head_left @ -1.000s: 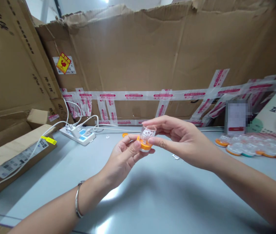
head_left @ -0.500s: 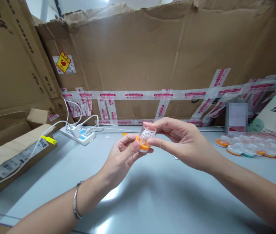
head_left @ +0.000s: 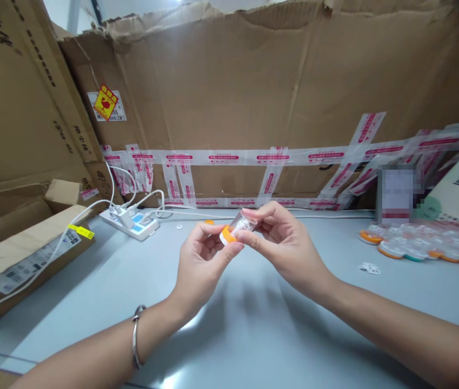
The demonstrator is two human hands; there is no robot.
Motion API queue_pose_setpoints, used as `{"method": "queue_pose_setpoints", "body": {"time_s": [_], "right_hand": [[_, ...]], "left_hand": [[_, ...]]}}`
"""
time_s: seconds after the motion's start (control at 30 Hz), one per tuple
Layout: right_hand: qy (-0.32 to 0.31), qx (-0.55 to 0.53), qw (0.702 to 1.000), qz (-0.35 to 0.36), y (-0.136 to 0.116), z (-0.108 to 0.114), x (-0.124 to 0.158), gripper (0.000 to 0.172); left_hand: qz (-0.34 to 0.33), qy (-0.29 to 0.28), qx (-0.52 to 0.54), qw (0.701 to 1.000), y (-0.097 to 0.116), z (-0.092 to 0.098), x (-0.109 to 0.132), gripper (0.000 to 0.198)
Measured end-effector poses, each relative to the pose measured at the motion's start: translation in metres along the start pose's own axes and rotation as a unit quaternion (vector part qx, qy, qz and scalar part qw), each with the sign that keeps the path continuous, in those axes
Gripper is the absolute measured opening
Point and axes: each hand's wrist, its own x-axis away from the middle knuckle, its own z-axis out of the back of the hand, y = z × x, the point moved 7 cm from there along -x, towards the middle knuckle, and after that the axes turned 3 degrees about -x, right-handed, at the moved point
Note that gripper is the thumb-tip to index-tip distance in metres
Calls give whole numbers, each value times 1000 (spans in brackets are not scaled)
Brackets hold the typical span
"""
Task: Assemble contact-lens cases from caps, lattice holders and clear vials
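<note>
Between my hands is a small clear plastic container point(head_left: 239, 224) with an orange band, a white base and white parts inside. It is tilted, base toward the lower left. My left hand point(head_left: 201, 256) is closed, pinching the orange and white base end between thumb and fingers. The thumb and index finger of my right hand point(head_left: 286, 237) pinch the clear end. Both hands are above the grey table point(head_left: 140, 281). Behind the left fingertips lies a small orange piece point(head_left: 209, 222), partly hidden.
At the right sit several clear containers with coloured bases point(head_left: 436, 248), beside white flat pieces point(head_left: 370, 268). A blurred box point(head_left: 398, 194) stands behind them. Left are a power strip point(head_left: 130, 224) with cables and an open cardboard box point(head_left: 30, 259). Large cardboard point(head_left: 221, 97) walls the back.
The container has tipped from nearly upright to a slant, its base swinging left. My right hand has shifted slightly left, and the white flat pieces at the right now show.
</note>
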Motion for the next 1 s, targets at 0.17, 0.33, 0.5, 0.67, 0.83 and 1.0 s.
{"method": "queue_pose_setpoints", "body": {"time_s": [0.17,0.33,0.5,0.67,0.83,1.0], "right_hand": [[1,-20,1000,-24,1,1,-4,23],[-43,-26,997,-52,-6,4,-12,22],[-32,11,999,-40,-15,6,-12,27],[-38,25,999,-1,-25,4,-9,18],[-55,24,998,29,-28,3,-7,12],[-51,23,997,56,-28,2,-3,10]], "left_hand": [[10,6,0,1000,0,2,-2,22],[67,-60,54,994,-9,-5,-4,21],[100,-82,91,987,-10,-8,-1,18],[142,-107,147,973,-8,-10,2,18],[155,-120,149,969,-7,-11,3,20],[108,-105,107,983,-4,-8,0,19]]}}
